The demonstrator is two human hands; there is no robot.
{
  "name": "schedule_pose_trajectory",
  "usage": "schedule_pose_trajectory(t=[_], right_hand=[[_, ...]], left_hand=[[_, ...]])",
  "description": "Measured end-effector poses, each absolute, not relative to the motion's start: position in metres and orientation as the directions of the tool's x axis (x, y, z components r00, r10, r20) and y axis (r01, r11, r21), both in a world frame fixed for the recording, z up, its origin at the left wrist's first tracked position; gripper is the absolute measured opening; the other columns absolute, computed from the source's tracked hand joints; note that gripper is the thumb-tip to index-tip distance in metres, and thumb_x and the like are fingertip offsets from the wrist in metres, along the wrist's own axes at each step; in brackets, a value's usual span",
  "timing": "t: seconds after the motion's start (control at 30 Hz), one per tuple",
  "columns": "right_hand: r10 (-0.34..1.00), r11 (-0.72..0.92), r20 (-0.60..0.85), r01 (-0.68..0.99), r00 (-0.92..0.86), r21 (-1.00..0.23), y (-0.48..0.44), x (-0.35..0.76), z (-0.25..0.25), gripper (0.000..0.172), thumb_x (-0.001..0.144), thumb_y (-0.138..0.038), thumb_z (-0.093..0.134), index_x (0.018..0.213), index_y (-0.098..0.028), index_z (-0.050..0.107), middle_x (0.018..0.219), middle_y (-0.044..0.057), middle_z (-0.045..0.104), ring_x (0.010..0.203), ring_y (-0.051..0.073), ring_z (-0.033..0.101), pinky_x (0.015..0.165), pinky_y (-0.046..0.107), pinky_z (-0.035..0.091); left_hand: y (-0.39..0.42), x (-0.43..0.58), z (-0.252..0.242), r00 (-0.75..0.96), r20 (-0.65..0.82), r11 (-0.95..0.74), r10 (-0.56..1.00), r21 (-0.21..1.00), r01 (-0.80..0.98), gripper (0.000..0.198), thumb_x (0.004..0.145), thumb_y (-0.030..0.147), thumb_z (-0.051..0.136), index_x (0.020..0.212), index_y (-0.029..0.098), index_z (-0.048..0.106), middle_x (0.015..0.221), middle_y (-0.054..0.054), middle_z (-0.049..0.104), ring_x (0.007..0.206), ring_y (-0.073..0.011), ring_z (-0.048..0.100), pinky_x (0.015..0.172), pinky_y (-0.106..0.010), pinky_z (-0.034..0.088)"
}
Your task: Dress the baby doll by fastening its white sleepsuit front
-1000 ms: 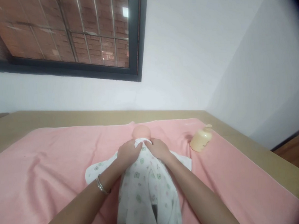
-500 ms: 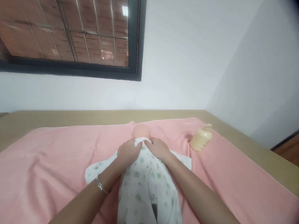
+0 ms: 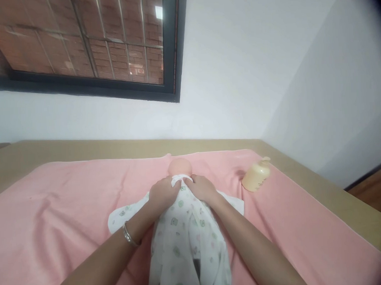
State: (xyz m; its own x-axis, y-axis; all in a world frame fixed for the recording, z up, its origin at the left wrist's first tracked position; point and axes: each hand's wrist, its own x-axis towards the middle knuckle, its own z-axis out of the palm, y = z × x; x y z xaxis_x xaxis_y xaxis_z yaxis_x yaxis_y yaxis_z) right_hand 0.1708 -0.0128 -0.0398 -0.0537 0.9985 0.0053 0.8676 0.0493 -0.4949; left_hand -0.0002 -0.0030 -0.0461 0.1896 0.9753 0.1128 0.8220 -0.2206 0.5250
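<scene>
While the doll point(image 3: 180, 165) lies on the blanket point(image 3: 84, 195), its head just beyond the gown point(image 3: 179, 241), the left hand point(image 3: 164, 195) and right hand point(image 3: 202, 190) both grip the gown's collar; a bottle point(image 3: 255, 177) sits to the right.

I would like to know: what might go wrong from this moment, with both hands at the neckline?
The left hand and right hand touch the printed garment at its neckline; a hard pull might stretch the cloth.
The bottle is near the sleeve on the right, so a wide swing there may knock it.
The pink blanket is wrinkled, so it might bunch up during any tugging.
</scene>
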Motion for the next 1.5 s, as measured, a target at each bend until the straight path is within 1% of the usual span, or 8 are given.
schedule_pose_trajectory(t=[0.17,0.4,0.67,0.77,0.9,1.0,1.33,1.5], right_hand=[[0.997,0.077,0.032,0.931,-0.071,-0.356,-0.023,0.167,-0.028,0.062,0.094,-0.054,0.015,0.099,-0.015,0.062,0.095,0.013,0.067,0.084,0.023,0.06,0.067,0.029,0.037],[0.971,0.177,0.18,0.981,-0.16,-0.083,-0.048,0.149,-0.014,0.044,0.096,-0.037,0.026,0.092,-0.013,0.062,0.086,0.015,0.066,0.084,0.024,0.059,0.07,0.031,0.037],[0.998,0.063,-0.002,0.95,-0.067,-0.305,-0.029,0.159,-0.021,0.059,0.095,-0.053,0.018,0.096,-0.015,0.063,0.097,0.014,0.067,0.082,0.023,0.061,0.066,0.029,0.039],[0.997,0.069,0.036,0.958,-0.061,-0.279,-0.031,0.159,-0.021,0.061,0.095,-0.053,0.017,0.099,-0.014,0.063,0.096,0.015,0.067,0.084,0.024,0.061,0.067,0.03,0.039],[0.977,0.148,0.176,0.975,-0.118,-0.165,-0.047,0.147,-0.019,0.051,0.096,-0.044,0.022,0.098,-0.013,0.062,0.09,0.015,0.067,0.086,0.024,0.06,0.073,0.032,0.039],[0.953,0.225,0.235,0.967,-0.192,-0.123,-0.055,0.139,-0.017,0.045,0.096,-0.039,0.025,0.096,-0.014,0.063,0.092,0.014,0.066,0.09,0.024,0.059,0.077,0.031,0.038],[0.996,0.067,-0.029,0.936,-0.082,-0.346,-0.029,0.163,-0.017,0.068,0.095,-0.054,0.011,0.095,-0.014,0.065,0.093,0.015,0.067,0.082,0.022,0.061,0.068,0.029,0.038],[0.993,0.116,0.068,0.959,-0.101,-0.257,-0.048,0.155,-0.008,0.054,0.096,-0.046,0.02,0.092,-0.016,0.065,0.09,0.013,0.067,0.08,0.022,0.06,0.067,0.029,0.037]], left_hand=[[-0.003,0.0,-0.05,0.177,0.154,-0.23,0.972,0.48,0.846,0.046,0.088,0.055,0.028,0.087,0.021,0.06,0.085,-0.005,0.065,0.078,-0.0224,0.059,0.067,-0.033,0.04],[-0.013,0.005,-0.038,0.199,0.223,-0.271,0.954,0.368,0.889,0.04,0.09,0.045,0.031,0.079,0.018,0.058,0.082,-0.007,0.064,0.077,-0.0215,0.057,0.066,-0.031,0.039],[-0.02,0.013,-0.035,0.247,0.339,-0.284,0.908,0.063,0.957,0.039,0.092,0.037,0.03,0.088,0.013,0.06,0.087,-0.014,0.061,0.088,-0.0292,0.057,0.073,-0.039,0.039],[-0.016,0.008,-0.035,0.251,0.294,-0.307,0.922,0.161,0.938,0.037,0.091,0.036,0.029,0.085,0.015,0.059,0.085,-0.012,0.063,0.085,-0.0271,0.058,0.074,-0.038,0.04],[-0.003,-0.004,-0.033,0.246,0.09,-0.256,0.965,0.523,0.813,0.04,0.089,0.048,0.032,0.098,0.018,0.058,0.092,-0.008,0.066,0.082,-0.0233,0.061,0.071,-0.032,0.043],[0.001,-0.009,-0.031,0.3,0.06,-0.266,0.952,0.646,0.716,0.041,0.086,0.051,0.038,0.104,0.019,0.057,0.1,-0.008,0.066,0.087,-0.0226,0.062,0.072,-0.03,0.045],[-0.023,0.01,-0.026,0.241,0.319,-0.32,0.917,0.224,0.92,0.031,0.091,0.035,0.035,0.087,0.016,0.06,0.092,-0.013,0.062,0.095,-0.0263,0.056,0.084,-0.037,0.04],[-0.018,0.005,-0.025,0.26,0.179,-0.305,0.949,0.307,0.901,0.034,0.091,0.034,0.032,0.086,0.016,0.06,0.089,-0.011,0.064,0.086,-0.0232,0.058,0.076,-0.033,0.041]])
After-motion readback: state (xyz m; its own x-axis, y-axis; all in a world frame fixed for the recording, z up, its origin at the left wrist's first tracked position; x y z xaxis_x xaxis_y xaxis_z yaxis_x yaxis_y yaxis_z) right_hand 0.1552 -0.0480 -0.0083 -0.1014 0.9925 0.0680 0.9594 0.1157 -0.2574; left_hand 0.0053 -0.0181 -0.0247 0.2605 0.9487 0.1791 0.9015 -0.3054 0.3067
